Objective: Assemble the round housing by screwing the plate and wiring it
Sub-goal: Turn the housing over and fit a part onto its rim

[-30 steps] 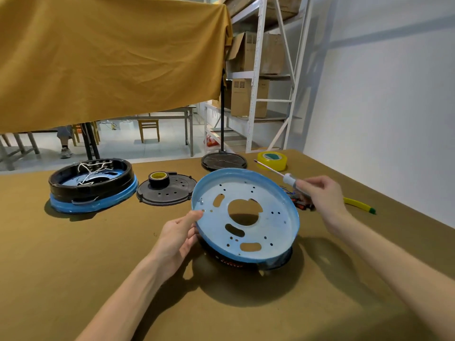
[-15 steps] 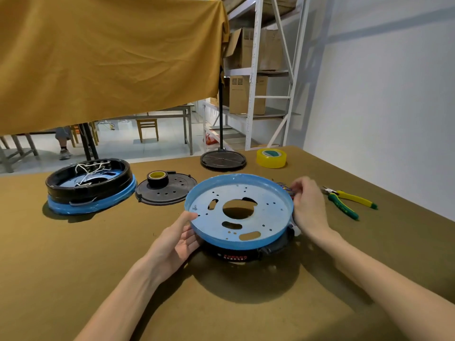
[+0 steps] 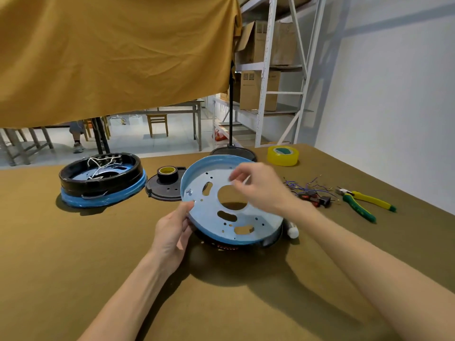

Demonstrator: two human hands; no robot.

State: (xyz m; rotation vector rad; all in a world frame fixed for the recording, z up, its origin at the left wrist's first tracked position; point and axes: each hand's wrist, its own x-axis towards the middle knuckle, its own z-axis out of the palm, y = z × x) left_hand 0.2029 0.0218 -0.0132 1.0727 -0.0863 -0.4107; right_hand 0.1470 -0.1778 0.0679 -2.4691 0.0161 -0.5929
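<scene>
Moved since 0.5 s ago: right hand (image 3: 258, 190), off rim to above plate (image 3: 214, 212), blurred, grip untellable. Left hand (image 3: 173, 230) pinching tilted plate over housing (image 3: 246, 243). Step: seating; next, aligning holes.

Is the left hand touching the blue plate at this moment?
Touching. In the head view the left hand has its fingertips on the left rim of the tilted blue plate.

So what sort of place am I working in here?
Probably a workshop or storeroom: white metal shelving stacked with cardboard boxes, and a bench strewn with pliers, tape rolls and loose wires.
</scene>
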